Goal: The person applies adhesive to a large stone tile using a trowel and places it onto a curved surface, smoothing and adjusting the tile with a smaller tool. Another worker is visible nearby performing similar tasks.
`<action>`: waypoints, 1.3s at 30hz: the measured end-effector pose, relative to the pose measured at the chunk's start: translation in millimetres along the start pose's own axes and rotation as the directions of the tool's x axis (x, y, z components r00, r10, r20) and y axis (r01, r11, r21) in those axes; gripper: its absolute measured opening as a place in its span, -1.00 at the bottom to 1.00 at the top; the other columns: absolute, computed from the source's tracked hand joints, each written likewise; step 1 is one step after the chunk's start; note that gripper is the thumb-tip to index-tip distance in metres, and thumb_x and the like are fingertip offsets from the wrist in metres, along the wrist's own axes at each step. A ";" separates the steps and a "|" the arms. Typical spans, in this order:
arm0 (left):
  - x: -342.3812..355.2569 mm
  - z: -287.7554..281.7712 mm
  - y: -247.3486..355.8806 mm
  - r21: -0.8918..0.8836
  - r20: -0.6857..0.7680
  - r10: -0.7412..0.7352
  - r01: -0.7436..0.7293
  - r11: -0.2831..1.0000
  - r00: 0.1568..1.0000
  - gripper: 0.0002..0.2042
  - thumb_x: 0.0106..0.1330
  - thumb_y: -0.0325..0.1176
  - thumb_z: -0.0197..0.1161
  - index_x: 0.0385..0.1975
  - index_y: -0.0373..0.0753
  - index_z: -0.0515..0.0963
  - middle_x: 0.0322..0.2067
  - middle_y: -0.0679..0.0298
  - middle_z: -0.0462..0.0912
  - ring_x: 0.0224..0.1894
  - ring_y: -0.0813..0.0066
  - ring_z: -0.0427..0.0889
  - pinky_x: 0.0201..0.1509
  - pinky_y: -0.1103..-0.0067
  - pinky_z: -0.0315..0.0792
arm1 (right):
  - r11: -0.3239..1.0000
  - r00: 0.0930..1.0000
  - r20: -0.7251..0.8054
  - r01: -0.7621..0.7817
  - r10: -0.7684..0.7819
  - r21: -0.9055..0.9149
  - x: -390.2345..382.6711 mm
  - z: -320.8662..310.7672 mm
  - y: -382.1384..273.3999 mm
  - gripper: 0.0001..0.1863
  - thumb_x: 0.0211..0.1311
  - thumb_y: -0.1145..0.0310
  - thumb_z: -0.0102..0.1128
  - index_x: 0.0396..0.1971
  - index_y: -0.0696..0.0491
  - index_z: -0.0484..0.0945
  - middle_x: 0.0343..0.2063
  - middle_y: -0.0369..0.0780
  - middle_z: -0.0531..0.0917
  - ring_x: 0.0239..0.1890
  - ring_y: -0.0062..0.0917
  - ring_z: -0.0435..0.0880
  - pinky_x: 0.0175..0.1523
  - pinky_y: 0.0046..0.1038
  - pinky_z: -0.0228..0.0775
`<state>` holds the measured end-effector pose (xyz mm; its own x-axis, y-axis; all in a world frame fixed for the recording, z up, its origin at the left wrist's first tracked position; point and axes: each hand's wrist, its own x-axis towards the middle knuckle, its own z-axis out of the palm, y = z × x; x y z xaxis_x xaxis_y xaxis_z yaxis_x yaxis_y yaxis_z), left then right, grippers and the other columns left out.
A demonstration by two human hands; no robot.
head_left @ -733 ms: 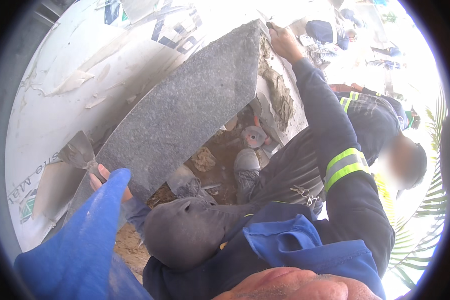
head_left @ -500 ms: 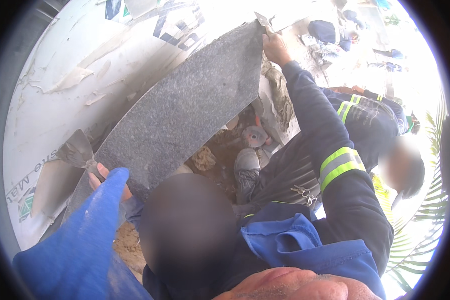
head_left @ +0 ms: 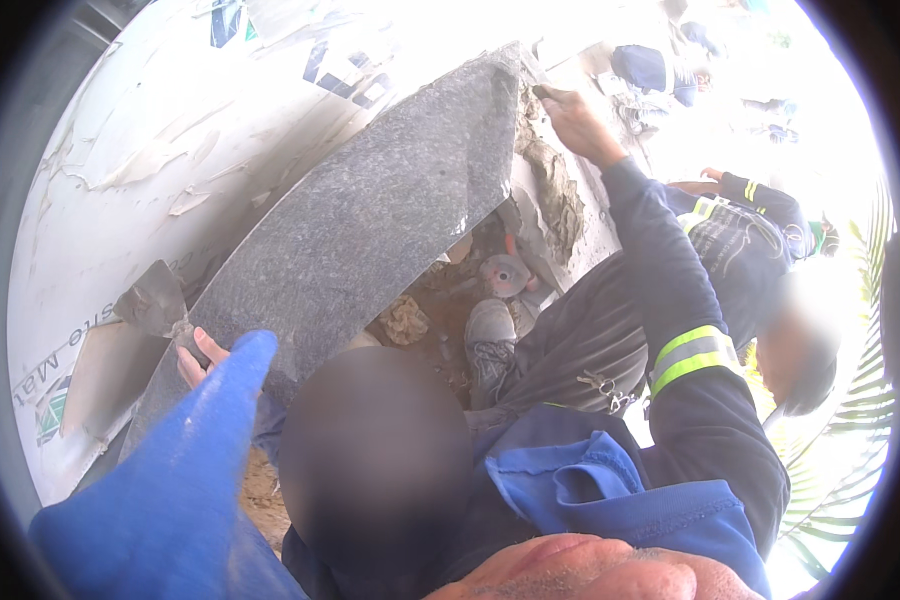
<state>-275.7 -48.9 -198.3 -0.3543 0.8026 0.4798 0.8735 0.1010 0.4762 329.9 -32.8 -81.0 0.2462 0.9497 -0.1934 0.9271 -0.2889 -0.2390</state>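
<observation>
A long dark grey stone-like slab (head_left: 360, 210) stretches across the view between my hands. At its left end, my left hand (head_left: 202, 358) is closed around the handle end of a putty knife (head_left: 153, 300) with a wide, caked blade. A blue cloth or sleeve covers part of that hand. Just off the slab's far right corner, my right hand (head_left: 582, 127) is closed, fingers pinched around the handle of a small trowel. Its blade barely shows in the glare. Grey mortar (head_left: 555, 200) lies below this hand, along the slab's right end.
A white printed board (head_left: 100, 220) with peeling patches stands behind the slab. Below it are a grinding disc (head_left: 505, 275), rubble (head_left: 405, 320) and a dusty shoe (head_left: 491, 330). A co-worker (head_left: 740, 240) bends close on the right; others are farther back. Palm fronds (head_left: 850, 430) hang at right.
My right hand has moved right and nearer, away from the slab's far corner, and its trowel blade has turned. More of the mortar shows. My left hand stays almost in place.
</observation>
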 end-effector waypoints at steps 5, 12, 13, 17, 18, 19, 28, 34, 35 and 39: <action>2.3 1.4 23.3 -0.049 0.016 -0.056 0.057 0.997 0.998 -0.63 0.43 -0.20 0.35 -0.06 -0.46 0.66 -0.22 0.03 0.69 -0.16 0.14 0.67 -0.08 0.30 0.52 | 0.996 0.991 -0.113 -0.059 0.065 0.063 15.8 -56.7 18.7 -0.53 0.43 0.28 -0.04 0.15 0.25 0.60 -0.05 0.05 0.75 -0.01 -0.22 0.75 0.21 -0.37 0.49; 9.3 -12.1 36.3 -0.103 0.097 -0.071 0.081 0.991 0.993 -0.64 0.45 -0.20 0.32 -0.05 -0.46 0.65 -0.22 0.01 0.68 -0.15 0.10 0.67 -0.05 0.28 0.51 | 0.963 0.986 0.093 -0.153 0.135 0.223 73.7 -116.4 18.1 -0.53 0.31 0.09 0.36 0.08 0.07 0.67 -0.46 -0.28 0.66 -0.51 -0.70 0.50 -0.41 -0.58 0.33; 8.3 -13.3 30.7 -0.086 0.134 -0.093 0.105 0.991 0.987 -0.61 0.47 -0.18 0.30 0.00 -0.46 0.64 -0.15 -0.05 0.71 -0.10 0.06 0.68 0.02 0.26 0.50 | 0.977 0.991 0.101 -0.110 0.093 0.185 83.8 -126.3 17.7 -0.54 0.29 0.11 0.38 0.07 0.08 0.68 -0.49 -0.31 0.63 -0.52 -0.70 0.50 -0.42 -0.59 0.30; 8.3 -18.1 38.2 -0.128 0.173 -0.087 0.110 0.986 0.981 -0.63 0.49 -0.21 0.28 0.03 -0.45 0.64 -0.11 -0.06 0.74 -0.09 0.07 0.69 0.07 0.29 0.49 | 0.981 0.966 0.216 -0.168 0.144 0.097 118.2 -138.8 26.7 -0.59 0.23 0.20 0.37 0.02 0.09 0.70 -0.52 -0.32 0.60 -0.50 -0.69 0.52 -0.39 -0.59 0.32; 8.1 -16.9 36.4 -0.119 0.155 -0.069 0.088 0.989 0.986 -0.63 0.48 -0.22 0.29 0.02 -0.46 0.64 -0.11 -0.06 0.74 -0.10 0.09 0.69 0.06 0.29 0.49 | 0.989 0.964 0.235 -0.139 0.124 0.048 129.1 -136.7 34.7 -0.57 0.22 0.22 0.36 0.03 0.12 0.69 -0.49 -0.29 0.64 -0.47 -0.66 0.56 -0.34 -0.55 0.39; 8.0 -14.7 32.8 -0.110 0.137 -0.052 0.067 0.992 0.989 -0.63 0.47 -0.23 0.30 0.02 -0.46 0.64 -0.12 -0.05 0.74 -0.11 0.10 0.69 0.05 0.30 0.50 | 0.997 0.968 0.240 -0.082 0.080 -0.003 142.0 -136.7 41.9 -0.56 0.23 0.21 0.36 0.04 0.14 0.68 -0.47 -0.27 0.66 -0.44 -0.64 0.58 -0.31 -0.53 0.42; 4.5 -14.1 22.0 0.059 0.047 -0.074 0.071 0.996 0.996 -0.60 0.39 -0.19 0.39 -0.07 -0.50 0.65 -0.21 0.00 0.72 -0.16 0.04 0.72 -0.09 0.27 0.57 | 0.888 0.856 0.395 0.426 -0.334 -0.173 151.3 -108.3 -78.2 -0.58 0.37 0.21 0.27 0.13 0.10 0.64 -0.22 -0.19 0.69 -0.14 -0.40 0.64 0.01 -0.33 0.49; 4.1 -0.4 28.7 -0.022 0.010 -0.056 0.056 0.998 0.998 -0.62 0.35 -0.20 0.43 -0.12 -0.49 0.67 -0.25 0.02 0.72 -0.21 0.10 0.72 -0.16 0.30 0.57 | 0.547 0.585 0.535 0.799 -0.610 -0.250 155.0 -65.8 -155.0 -0.58 0.36 0.24 0.24 0.16 0.05 0.58 -0.09 -0.08 0.67 -0.03 -0.16 0.66 0.07 -0.16 0.48; 6.9 -9.2 27.6 0.010 0.014 -0.050 0.050 0.999 0.999 -0.62 0.35 -0.21 0.43 -0.13 -0.49 0.67 -0.26 0.02 0.72 -0.22 0.10 0.72 -0.16 0.30 0.57 | 0.521 0.539 0.598 0.823 -0.593 -0.225 155.1 -66.7 -184.1 -0.56 0.35 0.25 0.21 0.19 0.03 0.56 -0.06 -0.03 0.66 -0.03 -0.06 0.65 0.08 -0.09 0.46; 5.2 -7.1 21.0 -0.010 0.041 -0.041 0.041 0.999 0.998 -0.62 0.36 -0.20 0.43 -0.12 -0.47 0.67 -0.26 0.03 0.71 -0.24 0.10 0.72 -0.18 0.30 0.57 | 0.638 0.570 0.618 0.757 -0.542 -0.139 156.1 -49.9 -235.8 -0.54 0.39 0.14 0.20 0.23 -0.05 0.54 0.05 -0.07 0.64 0.06 -0.02 0.63 0.15 -0.05 0.45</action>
<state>-261.5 -46.8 -180.6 -0.3756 0.8212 0.4296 0.8549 0.1281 0.5028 163.8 189.6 -7.3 -0.5368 0.6235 -0.5684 0.8172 0.5519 -0.1662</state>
